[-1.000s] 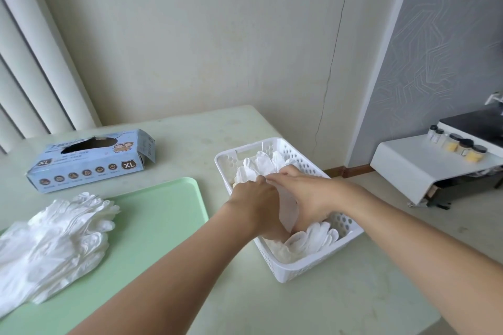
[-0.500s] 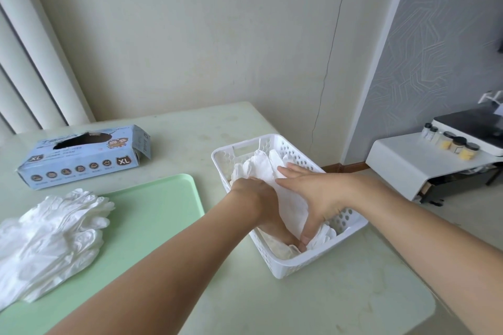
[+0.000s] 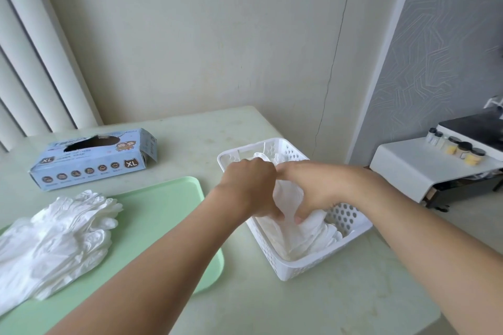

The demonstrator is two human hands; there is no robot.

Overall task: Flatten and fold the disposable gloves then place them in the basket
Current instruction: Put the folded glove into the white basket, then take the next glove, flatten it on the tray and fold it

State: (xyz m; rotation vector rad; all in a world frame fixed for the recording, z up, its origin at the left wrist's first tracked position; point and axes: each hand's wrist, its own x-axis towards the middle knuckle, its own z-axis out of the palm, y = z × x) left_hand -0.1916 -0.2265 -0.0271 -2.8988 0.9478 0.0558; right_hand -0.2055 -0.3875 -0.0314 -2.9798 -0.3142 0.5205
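White loose gloves (image 3: 51, 236) lying on green tray (image 3: 168, 198) | left hand (image 3: 249, 185) curling fingers onto folded gloves (image 3: 296, 234) inside white basket (image 3: 351, 228) | right hand (image 3: 318, 187) pinching same gloves, fingertips (image 3: 298, 220) pressing down into them

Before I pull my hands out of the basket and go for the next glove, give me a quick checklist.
1. Folded glove inside the basket: ok, both hands press it down.
2. Left hand released: cannot tell, fingertips hidden.
3. Right hand released: not ok, thumb and fingers pinch the glove.
4. Basket fully on the table: ok.
5. More gloves waiting: ok, a glove pile lies on the green tray.
6. Path to the pile: ok, nothing between.
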